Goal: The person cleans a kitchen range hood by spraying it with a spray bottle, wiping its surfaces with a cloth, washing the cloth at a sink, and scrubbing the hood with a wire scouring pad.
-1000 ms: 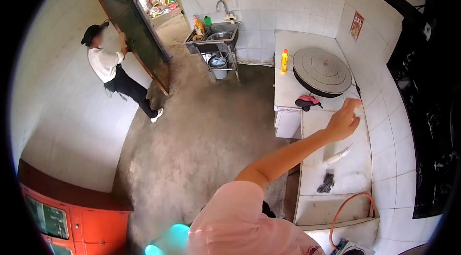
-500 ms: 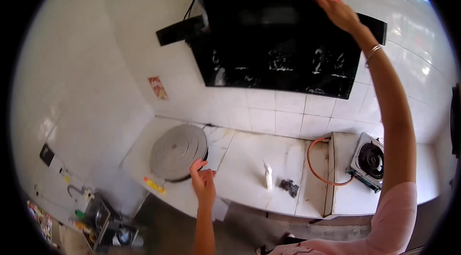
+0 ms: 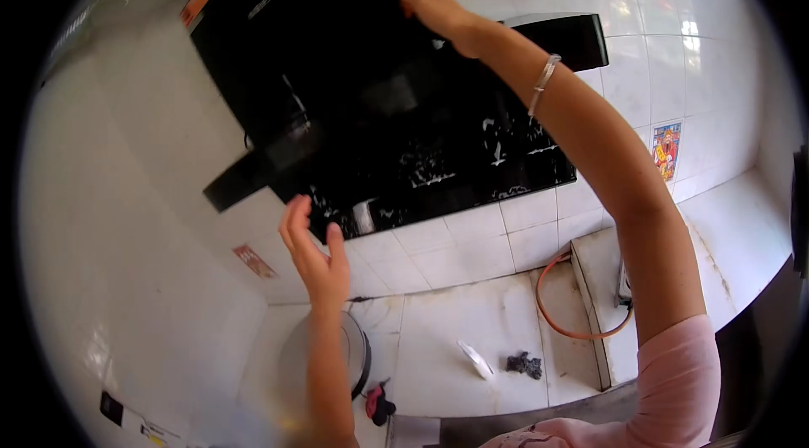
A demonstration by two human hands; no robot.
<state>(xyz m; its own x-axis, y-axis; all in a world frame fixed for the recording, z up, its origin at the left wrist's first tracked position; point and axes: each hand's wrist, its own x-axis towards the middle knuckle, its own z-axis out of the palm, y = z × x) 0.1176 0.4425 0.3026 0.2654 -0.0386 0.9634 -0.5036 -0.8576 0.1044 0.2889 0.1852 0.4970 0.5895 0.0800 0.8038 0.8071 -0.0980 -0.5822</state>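
A black glossy range hood [image 3: 371, 69] hangs on the tiled wall, with white foamy streaks across its lower part. My right hand [image 3: 434, 14] is up at the right edge of its tall upper panel, fingers curled around that edge. A bracelet circles the right wrist. My left hand [image 3: 318, 267] is raised in front of the hood's lower left corner, thumb and fingers apart, with nothing in it. Whether its fingertips touch the hood I cannot tell.
On the white counter [image 3: 438, 313] lie a white tube-like item [image 3: 477, 359] and a dark scrubber-like clump [image 3: 525, 364]. A round grey lid [image 3: 308, 347] sits left, partly behind my forearm. An orange hose [image 3: 543, 309] curves toward the stove, mostly hidden by my right arm.
My left hand has risen from above the round lid to the hood's lower left corner, its fingers spreading. The view has tilted up and turned; my right hand stays at the panel's edge.
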